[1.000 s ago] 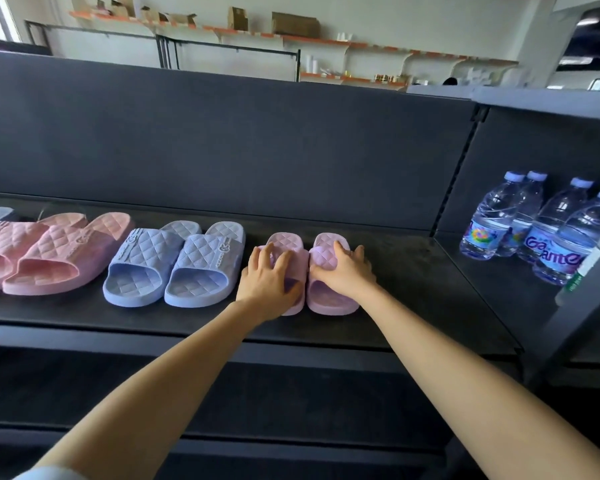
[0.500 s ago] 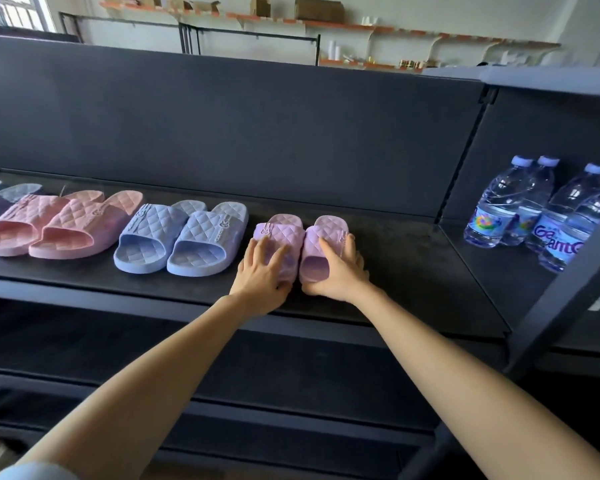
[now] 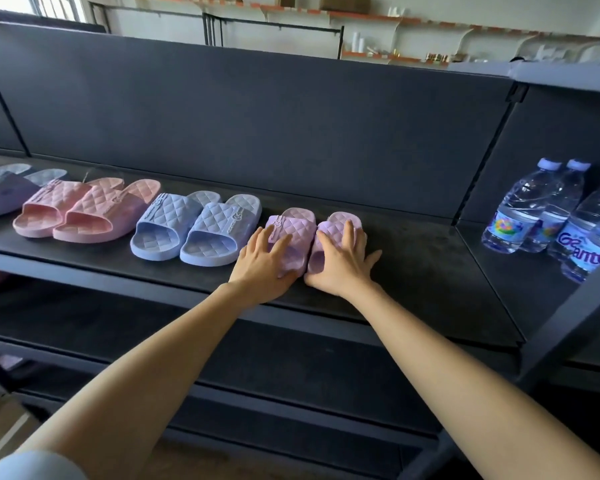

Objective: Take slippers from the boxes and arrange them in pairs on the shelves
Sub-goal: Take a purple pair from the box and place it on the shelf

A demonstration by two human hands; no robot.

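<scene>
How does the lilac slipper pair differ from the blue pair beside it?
The lilac pair looks smaller than the blue pair. The left hand and right hand rest on the lilac pair; the blue pair lies untouched. Both are quilted, side by side on one shelf.

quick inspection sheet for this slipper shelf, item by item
surface: dark shelf, slipper row near its front edge
job's things: lilac slippers side by side at the row's right end; blue slippers and pink slippers paired to their left; another pair cut off at the left edge
clutter: water bottles in the next bay to the right
hands: left hand flat on the left lilac slipper, right hand flat on the right one, fingers straight
cables: nothing seen
surroundings: lower shelf beneath; wall shelves with cardboard boxes behind
</scene>
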